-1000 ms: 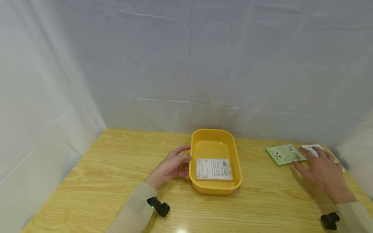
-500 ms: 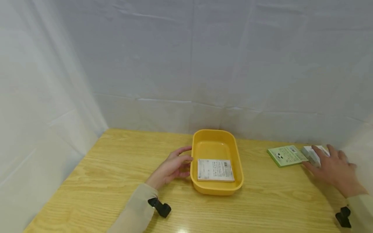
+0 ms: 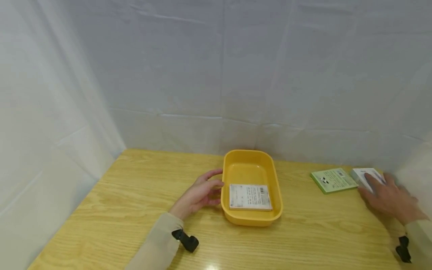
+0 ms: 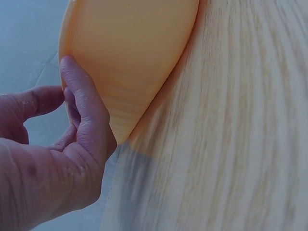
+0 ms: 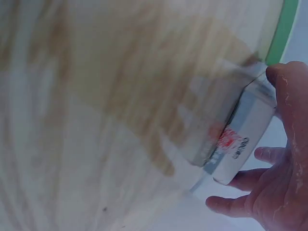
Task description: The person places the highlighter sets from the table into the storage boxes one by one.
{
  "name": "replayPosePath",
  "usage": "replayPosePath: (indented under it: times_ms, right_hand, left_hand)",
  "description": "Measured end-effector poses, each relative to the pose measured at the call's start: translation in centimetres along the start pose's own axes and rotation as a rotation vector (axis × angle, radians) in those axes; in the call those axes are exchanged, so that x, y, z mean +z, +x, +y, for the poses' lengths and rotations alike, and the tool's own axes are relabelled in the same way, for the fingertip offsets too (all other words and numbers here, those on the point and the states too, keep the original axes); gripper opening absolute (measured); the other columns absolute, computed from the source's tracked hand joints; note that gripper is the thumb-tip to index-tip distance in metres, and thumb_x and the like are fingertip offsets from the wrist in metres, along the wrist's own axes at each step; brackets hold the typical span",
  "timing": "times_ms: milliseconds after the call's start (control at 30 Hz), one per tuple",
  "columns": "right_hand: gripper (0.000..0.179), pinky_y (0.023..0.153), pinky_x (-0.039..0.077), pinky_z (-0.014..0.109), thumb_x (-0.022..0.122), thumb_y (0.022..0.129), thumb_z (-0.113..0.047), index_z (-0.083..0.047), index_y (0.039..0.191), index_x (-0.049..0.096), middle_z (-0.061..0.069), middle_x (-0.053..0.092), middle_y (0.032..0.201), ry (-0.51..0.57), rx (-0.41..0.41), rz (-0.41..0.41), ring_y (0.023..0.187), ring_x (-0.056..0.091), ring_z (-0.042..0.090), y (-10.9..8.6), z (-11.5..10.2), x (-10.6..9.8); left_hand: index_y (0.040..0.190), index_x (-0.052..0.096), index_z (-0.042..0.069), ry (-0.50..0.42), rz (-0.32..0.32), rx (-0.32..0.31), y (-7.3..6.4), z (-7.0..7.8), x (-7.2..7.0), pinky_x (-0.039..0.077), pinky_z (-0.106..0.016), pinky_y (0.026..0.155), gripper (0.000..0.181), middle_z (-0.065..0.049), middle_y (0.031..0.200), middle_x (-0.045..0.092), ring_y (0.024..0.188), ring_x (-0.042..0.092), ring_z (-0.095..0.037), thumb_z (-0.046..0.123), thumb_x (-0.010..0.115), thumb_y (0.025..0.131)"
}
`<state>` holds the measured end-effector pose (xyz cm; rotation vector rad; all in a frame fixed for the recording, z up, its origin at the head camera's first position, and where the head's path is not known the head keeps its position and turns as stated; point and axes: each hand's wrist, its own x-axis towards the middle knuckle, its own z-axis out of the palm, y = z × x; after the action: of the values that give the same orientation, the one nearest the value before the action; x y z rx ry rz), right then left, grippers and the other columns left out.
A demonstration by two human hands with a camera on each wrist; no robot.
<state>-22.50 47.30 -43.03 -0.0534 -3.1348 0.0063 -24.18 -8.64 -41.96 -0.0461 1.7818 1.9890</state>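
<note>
My left hand (image 3: 202,191) touches the left side of the yellow plastic tub (image 3: 251,219), fingertips at its rim. The left wrist view shows the fingers (image 4: 86,106) bent against the outer wall. In the tub lies a flat, book-like white item (image 3: 250,197) with printed text and a barcode. At the far right, my right hand (image 3: 391,197) holds a small white box (image 3: 364,176) on the table. In the right wrist view, thumb and fingers span the box (image 5: 245,139), which has red and black print on its side. Part of the box is hidden by the hand.
A flat green book-like item (image 3: 334,180) with a panda picture and barcode lies just left of the white box. The wooden table (image 3: 135,195) meets a pale cloth backdrop (image 3: 189,131) behind the tub; more cloth hangs at both sides.
My right hand has moved right, away from the green item, uncovering more of the white box. The left hand stays at the tub, which keeps its place.
</note>
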Motion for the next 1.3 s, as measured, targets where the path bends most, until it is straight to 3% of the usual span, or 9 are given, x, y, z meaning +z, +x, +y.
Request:
replayPosePath:
  times_ms: [167, 367, 667, 900, 1300]
  right_hand:
    - [0.061, 0.074, 0.044, 0.079, 0.049, 0.105, -0.030, 0.009, 0.149, 0.033, 0.057, 0.024, 0.132, -0.031, -0.071, 0.056, 0.110, 0.037, 0.075, 0.0, 0.6, 0.1]
    - [0.069, 0.070, 0.041, 0.080, 0.055, 0.100, -0.034, -0.006, 0.157, 0.028, 0.054, 0.016, 0.138, -0.068, 0.042, 0.048, 0.100, 0.036, 0.079, 0.1, 0.2, -0.1]
    - [0.061, 0.070, 0.038, 0.081, 0.071, 0.087, -0.022, -0.009, 0.140, 0.045, 0.049, 0.025, 0.132, -0.139, 0.025, 0.167, 0.095, 0.038, 0.075, -0.3, -1.1, -0.4]
    - [0.065, 0.072, 0.038, 0.082, 0.083, 0.077, -0.017, -0.009, 0.131, 0.048, 0.048, 0.029, 0.130, -0.199, -0.013, 0.260, 0.101, 0.036, 0.078, -1.0, -2.0, -0.3]
    - [0.070, 0.072, 0.035, 0.085, 0.087, 0.067, -0.010, -0.010, 0.127, 0.050, 0.045, 0.026, 0.131, -0.199, -0.019, 0.281, 0.101, 0.034, 0.077, -2.2, -2.2, -1.1]
  left_hand:
    - [0.154, 0.042, 0.019, -0.011, -0.016, 0.002, 0.0, 0.2, -0.1, 0.057, -0.027, 0.065, 0.060, -0.008, 0.110, 0.065, 0.085, 0.063, -0.015, 0.015, 0.059, 0.097]
    - [0.154, 0.041, 0.018, -0.013, -0.020, 0.002, -0.1, 0.2, -0.1, 0.057, -0.027, 0.065, 0.060, -0.008, 0.110, 0.065, 0.086, 0.063, -0.015, 0.014, 0.059, 0.097]
    - [0.153, 0.043, 0.018, -0.013, -0.017, 0.006, -0.1, 0.1, -0.1, 0.057, -0.027, 0.065, 0.059, -0.009, 0.111, 0.065, 0.086, 0.063, -0.015, 0.015, 0.059, 0.097]
    - [0.153, 0.045, 0.019, -0.009, 0.004, -0.001, -0.2, 0.1, 0.1, 0.056, -0.027, 0.065, 0.058, -0.011, 0.116, 0.066, 0.088, 0.063, -0.017, 0.015, 0.060, 0.097]
    - [0.151, 0.046, 0.019, -0.031, 0.003, -0.003, -0.3, 0.3, 0.0, 0.057, -0.026, 0.065, 0.059, -0.010, 0.113, 0.066, 0.086, 0.064, -0.016, 0.014, 0.061, 0.094]
